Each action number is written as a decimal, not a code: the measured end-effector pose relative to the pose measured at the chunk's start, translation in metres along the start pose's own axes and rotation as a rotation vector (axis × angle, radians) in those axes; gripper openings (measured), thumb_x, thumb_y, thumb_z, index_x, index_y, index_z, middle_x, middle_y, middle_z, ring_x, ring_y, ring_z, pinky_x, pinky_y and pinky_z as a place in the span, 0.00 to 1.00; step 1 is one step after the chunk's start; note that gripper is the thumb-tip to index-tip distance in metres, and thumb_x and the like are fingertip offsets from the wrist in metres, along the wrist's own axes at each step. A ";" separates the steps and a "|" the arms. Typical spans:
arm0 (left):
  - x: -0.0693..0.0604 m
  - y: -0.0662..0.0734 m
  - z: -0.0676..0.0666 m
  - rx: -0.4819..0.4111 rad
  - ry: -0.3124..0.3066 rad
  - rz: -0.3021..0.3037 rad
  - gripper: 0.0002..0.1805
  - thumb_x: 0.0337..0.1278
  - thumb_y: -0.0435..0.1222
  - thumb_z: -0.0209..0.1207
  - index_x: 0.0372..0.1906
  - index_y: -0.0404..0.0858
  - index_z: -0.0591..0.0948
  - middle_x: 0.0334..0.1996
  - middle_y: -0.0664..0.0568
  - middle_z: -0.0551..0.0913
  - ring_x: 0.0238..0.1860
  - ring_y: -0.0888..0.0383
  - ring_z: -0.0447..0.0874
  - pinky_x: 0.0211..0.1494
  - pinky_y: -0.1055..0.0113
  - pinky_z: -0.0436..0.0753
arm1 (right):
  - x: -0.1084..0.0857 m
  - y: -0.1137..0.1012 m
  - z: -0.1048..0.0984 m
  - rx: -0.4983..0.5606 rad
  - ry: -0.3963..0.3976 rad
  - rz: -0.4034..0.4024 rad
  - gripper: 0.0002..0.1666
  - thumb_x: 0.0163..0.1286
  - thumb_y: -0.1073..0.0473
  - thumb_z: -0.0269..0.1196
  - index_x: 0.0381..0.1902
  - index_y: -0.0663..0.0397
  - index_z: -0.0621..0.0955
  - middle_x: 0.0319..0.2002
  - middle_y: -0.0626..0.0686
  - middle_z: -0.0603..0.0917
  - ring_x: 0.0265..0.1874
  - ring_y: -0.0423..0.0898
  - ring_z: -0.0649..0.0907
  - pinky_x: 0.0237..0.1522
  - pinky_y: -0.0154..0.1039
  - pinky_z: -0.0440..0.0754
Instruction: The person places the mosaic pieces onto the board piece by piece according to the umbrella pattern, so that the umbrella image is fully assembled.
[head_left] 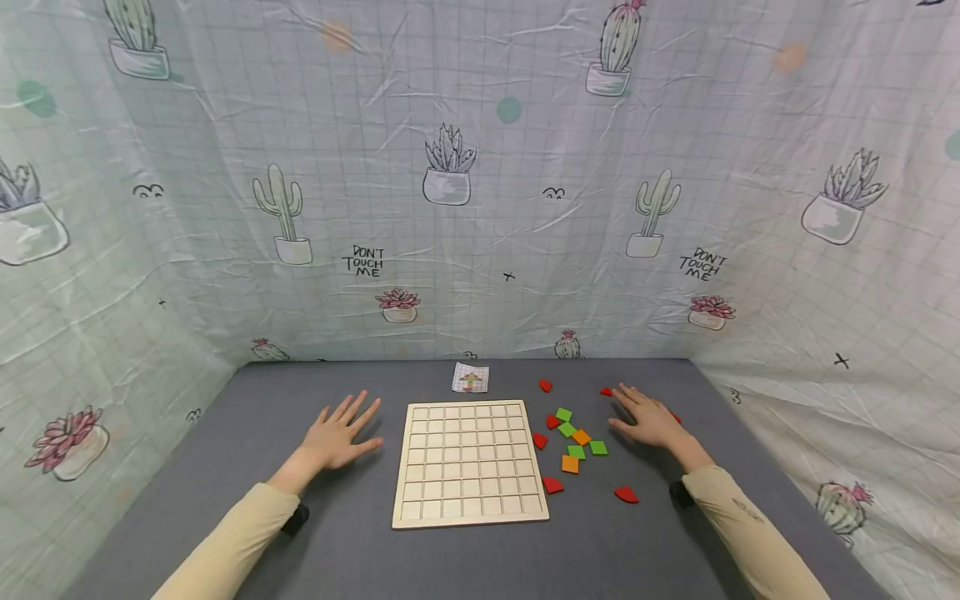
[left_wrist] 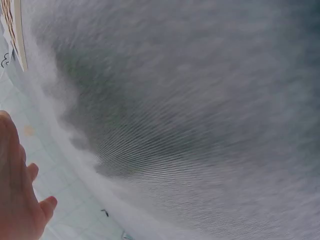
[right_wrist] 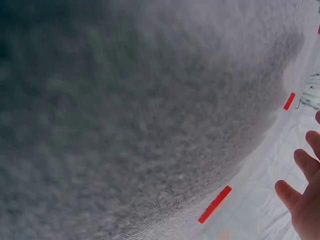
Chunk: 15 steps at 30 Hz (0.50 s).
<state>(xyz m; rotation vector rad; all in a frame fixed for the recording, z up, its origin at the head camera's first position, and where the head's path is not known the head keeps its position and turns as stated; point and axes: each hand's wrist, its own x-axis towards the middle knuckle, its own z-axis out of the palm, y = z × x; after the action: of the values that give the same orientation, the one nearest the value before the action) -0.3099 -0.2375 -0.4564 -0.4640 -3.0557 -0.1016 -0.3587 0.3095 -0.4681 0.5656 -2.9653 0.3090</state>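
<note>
My left hand [head_left: 335, 437] lies to the left of a wooden grid board [head_left: 471, 463], fingers spread and holding nothing. On the far right, my right hand [head_left: 649, 419] has its fingers extended beside the scattered pieces, near a small red piece [head_left: 606, 391]. Between board and right hand lie several green squares [head_left: 597, 447], orange squares [head_left: 570, 463] and red rounded pieces [head_left: 626, 495]. The board's square cells hold no pieces. In the left wrist view part of the left hand [left_wrist: 20, 185] shows; the right wrist view shows right-hand fingers [right_wrist: 287, 195] and a red piece [right_wrist: 215, 204].
Behind the board lies a small paper card [head_left: 470, 377] with a coloured pattern on a grid. The grey tabletop [head_left: 465, 567] meets a cactus-print cloth [head_left: 480, 275] at the back and sides. A red piece [head_left: 677, 418] lies partly hidden behind the right hand.
</note>
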 end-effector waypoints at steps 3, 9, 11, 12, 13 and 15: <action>0.007 0.000 -0.003 0.007 -0.014 -0.005 0.39 0.56 0.60 0.45 0.69 0.46 0.53 0.70 0.44 0.49 0.69 0.41 0.47 0.64 0.38 0.48 | 0.003 0.003 -0.001 0.015 0.010 0.005 0.40 0.63 0.42 0.54 0.64 0.61 0.62 0.65 0.66 0.59 0.63 0.66 0.60 0.55 0.66 0.59; 0.021 0.003 -0.002 0.019 -0.017 0.027 0.39 0.57 0.59 0.44 0.70 0.47 0.51 0.70 0.45 0.48 0.69 0.42 0.47 0.64 0.39 0.49 | 0.010 0.007 -0.002 0.041 0.061 0.002 0.37 0.63 0.47 0.56 0.63 0.64 0.64 0.63 0.68 0.62 0.60 0.67 0.64 0.54 0.63 0.62; 0.025 0.007 -0.001 0.028 -0.013 0.049 0.37 0.59 0.58 0.43 0.70 0.46 0.52 0.70 0.45 0.49 0.68 0.42 0.49 0.64 0.40 0.50 | 0.013 0.007 -0.001 0.069 0.078 0.008 0.35 0.63 0.49 0.56 0.62 0.66 0.64 0.62 0.69 0.62 0.59 0.67 0.64 0.55 0.62 0.63; 0.027 0.009 0.000 0.030 -0.008 0.059 0.36 0.60 0.57 0.43 0.69 0.45 0.52 0.70 0.45 0.49 0.68 0.41 0.50 0.64 0.40 0.50 | 0.015 0.008 -0.001 0.091 0.085 0.016 0.35 0.64 0.50 0.55 0.62 0.66 0.64 0.62 0.69 0.63 0.59 0.67 0.64 0.55 0.62 0.63; 0.028 0.011 0.001 0.032 -0.005 0.071 0.36 0.61 0.55 0.43 0.69 0.45 0.52 0.70 0.44 0.50 0.68 0.41 0.50 0.64 0.40 0.51 | 0.017 0.008 0.000 0.117 0.092 0.025 0.34 0.64 0.51 0.55 0.62 0.67 0.64 0.61 0.70 0.64 0.59 0.67 0.65 0.55 0.61 0.63; 0.030 0.016 0.001 0.032 -0.002 0.095 0.34 0.63 0.53 0.42 0.69 0.44 0.53 0.69 0.43 0.51 0.67 0.41 0.52 0.64 0.40 0.51 | 0.021 0.009 0.002 0.173 0.102 0.049 0.33 0.65 0.54 0.55 0.62 0.69 0.64 0.60 0.70 0.65 0.58 0.67 0.66 0.55 0.60 0.64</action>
<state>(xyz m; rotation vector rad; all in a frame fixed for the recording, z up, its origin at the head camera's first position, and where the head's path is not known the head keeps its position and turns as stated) -0.3342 -0.2129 -0.4551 -0.6068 -3.0264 -0.0485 -0.3814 0.3096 -0.4689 0.4798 -2.8748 0.5846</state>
